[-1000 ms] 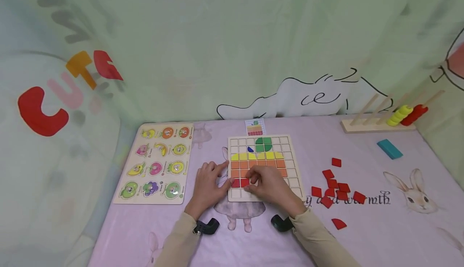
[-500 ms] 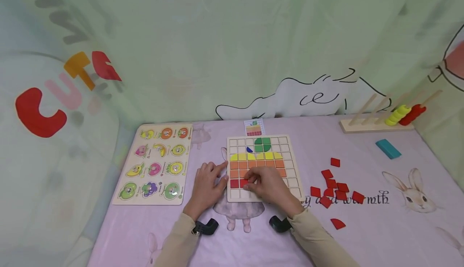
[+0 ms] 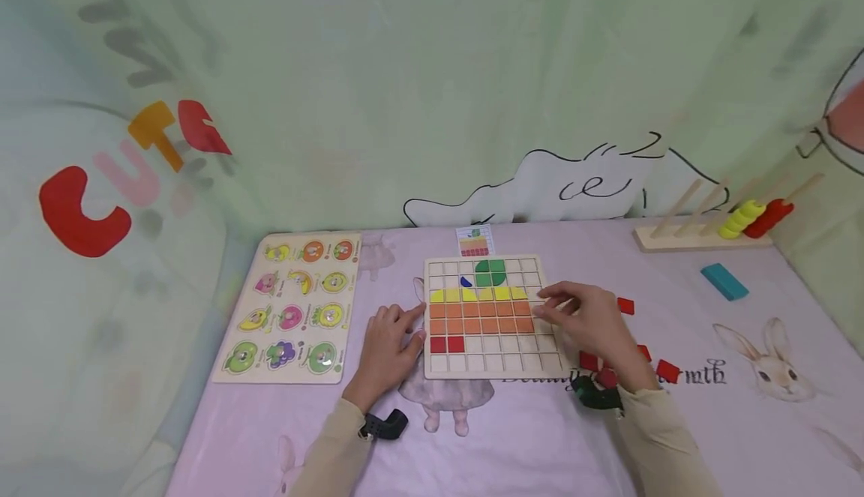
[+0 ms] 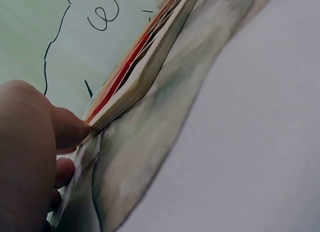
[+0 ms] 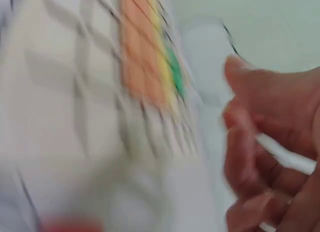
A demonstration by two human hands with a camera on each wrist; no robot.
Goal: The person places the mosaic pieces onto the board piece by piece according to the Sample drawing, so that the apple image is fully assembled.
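Observation:
A wooden grid board lies on the table, filled with green, blue, yellow and orange tiles and two red square tiles at the left of a lower row. My left hand rests at the board's left edge, its fingertips touching the wooden rim in the left wrist view. Over the right edge of the board hovers my right hand, fingers loosely bent and holding nothing. Loose red tiles lie to its right, several of them partly hidden behind that hand and wrist.
A small picture card sits behind the board. To the left lies a fruit puzzle board. A wooden peg stand with yellow and red beads is at the back right, a teal block in front of it.
My right hand has left the second red tile, which now lies flat in its cell, and has moved right past the orange rows. The left hand stays at the board's edge.

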